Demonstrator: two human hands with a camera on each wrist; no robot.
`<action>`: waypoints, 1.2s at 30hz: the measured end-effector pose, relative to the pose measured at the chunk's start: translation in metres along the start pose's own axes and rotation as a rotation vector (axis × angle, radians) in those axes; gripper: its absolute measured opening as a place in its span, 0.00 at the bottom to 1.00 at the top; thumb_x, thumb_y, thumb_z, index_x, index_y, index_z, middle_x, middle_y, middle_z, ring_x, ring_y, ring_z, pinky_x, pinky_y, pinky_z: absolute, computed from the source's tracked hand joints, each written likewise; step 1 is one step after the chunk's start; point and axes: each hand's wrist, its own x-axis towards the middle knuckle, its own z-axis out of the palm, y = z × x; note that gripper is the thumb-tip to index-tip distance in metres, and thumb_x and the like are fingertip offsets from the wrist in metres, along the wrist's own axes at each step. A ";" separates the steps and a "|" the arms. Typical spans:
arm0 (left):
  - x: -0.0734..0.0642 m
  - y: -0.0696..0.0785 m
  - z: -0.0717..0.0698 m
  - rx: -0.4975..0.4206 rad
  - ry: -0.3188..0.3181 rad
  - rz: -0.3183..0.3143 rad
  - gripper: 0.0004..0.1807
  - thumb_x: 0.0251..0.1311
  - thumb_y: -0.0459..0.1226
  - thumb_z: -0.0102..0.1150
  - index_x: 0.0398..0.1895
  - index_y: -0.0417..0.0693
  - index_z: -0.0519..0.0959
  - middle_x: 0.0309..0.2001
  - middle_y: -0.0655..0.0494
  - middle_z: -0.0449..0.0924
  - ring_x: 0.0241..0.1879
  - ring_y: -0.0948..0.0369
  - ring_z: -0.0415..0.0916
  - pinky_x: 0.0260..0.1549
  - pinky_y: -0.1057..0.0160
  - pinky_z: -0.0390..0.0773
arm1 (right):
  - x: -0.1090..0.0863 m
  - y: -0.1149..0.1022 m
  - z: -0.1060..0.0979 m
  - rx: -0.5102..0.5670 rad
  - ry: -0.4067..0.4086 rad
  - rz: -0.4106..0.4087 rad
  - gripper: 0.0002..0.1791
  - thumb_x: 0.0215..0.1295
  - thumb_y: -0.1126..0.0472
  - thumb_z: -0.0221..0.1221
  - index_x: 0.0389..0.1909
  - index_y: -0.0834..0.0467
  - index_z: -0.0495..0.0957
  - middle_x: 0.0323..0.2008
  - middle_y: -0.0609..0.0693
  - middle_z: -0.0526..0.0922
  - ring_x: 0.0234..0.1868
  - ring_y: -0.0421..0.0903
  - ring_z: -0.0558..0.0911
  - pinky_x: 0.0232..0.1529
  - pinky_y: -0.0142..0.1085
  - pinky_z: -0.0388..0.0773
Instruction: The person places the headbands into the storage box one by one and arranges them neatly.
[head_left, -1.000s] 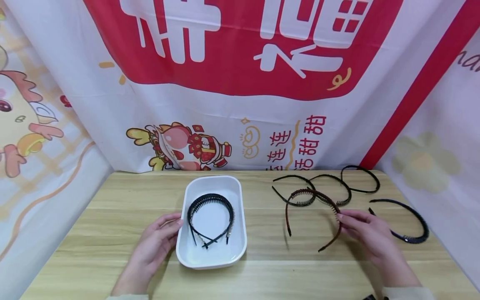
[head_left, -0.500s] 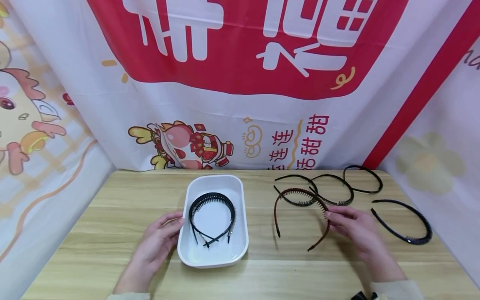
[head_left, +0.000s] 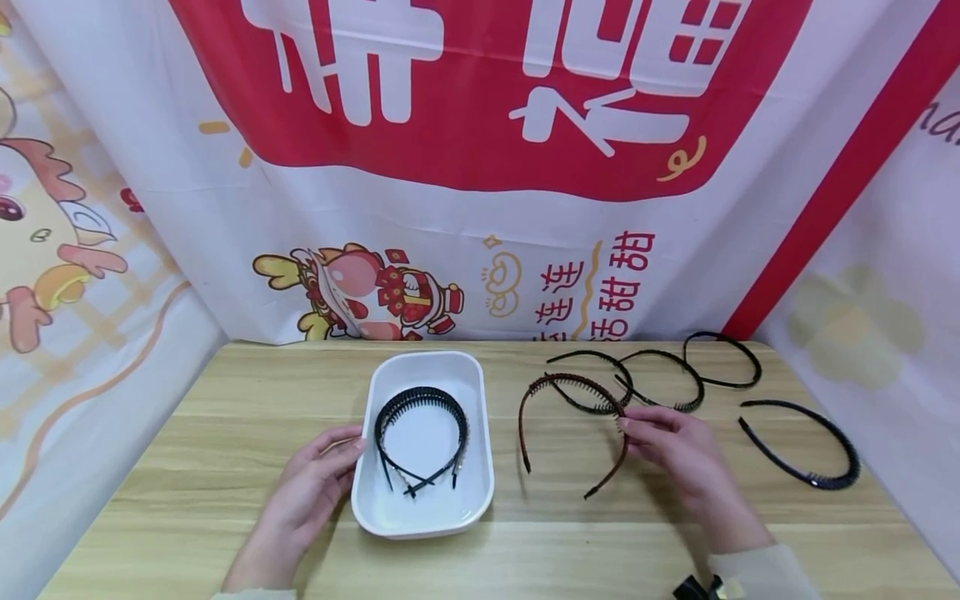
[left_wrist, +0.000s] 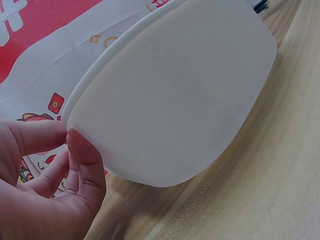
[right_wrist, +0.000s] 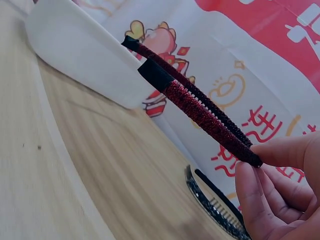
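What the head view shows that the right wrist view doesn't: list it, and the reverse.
Only the head view: the inside of the white tray, with black headbands lying in it.
Only the right wrist view: the grainy, glittering surface of the dark red headband close up.
Both: the right hand pinching that headband, part of the tray, the wooden table and the printed cloth.
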 end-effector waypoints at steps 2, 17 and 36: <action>0.000 0.000 0.000 0.001 0.000 0.001 0.11 0.74 0.29 0.60 0.48 0.56 0.84 0.45 0.63 0.89 0.47 0.65 0.85 0.50 0.66 0.85 | 0.001 -0.002 0.006 0.000 -0.009 0.000 0.18 0.67 0.66 0.72 0.56 0.60 0.85 0.43 0.41 0.90 0.45 0.40 0.90 0.51 0.31 0.89; -0.001 0.001 0.001 0.008 0.008 0.005 0.11 0.73 0.29 0.60 0.48 0.56 0.84 0.43 0.63 0.89 0.45 0.64 0.85 0.50 0.66 0.85 | 0.010 -0.008 0.059 0.020 -0.095 -0.021 0.23 0.68 0.69 0.70 0.60 0.71 0.79 0.42 0.48 0.90 0.44 0.44 0.91 0.50 0.33 0.90; -0.001 0.001 0.001 0.010 0.003 -0.001 0.10 0.74 0.30 0.60 0.51 0.53 0.82 0.43 0.62 0.89 0.45 0.63 0.84 0.50 0.66 0.85 | 0.023 -0.011 0.104 0.041 -0.133 -0.037 0.19 0.67 0.70 0.70 0.57 0.70 0.80 0.43 0.53 0.89 0.43 0.48 0.90 0.50 0.36 0.90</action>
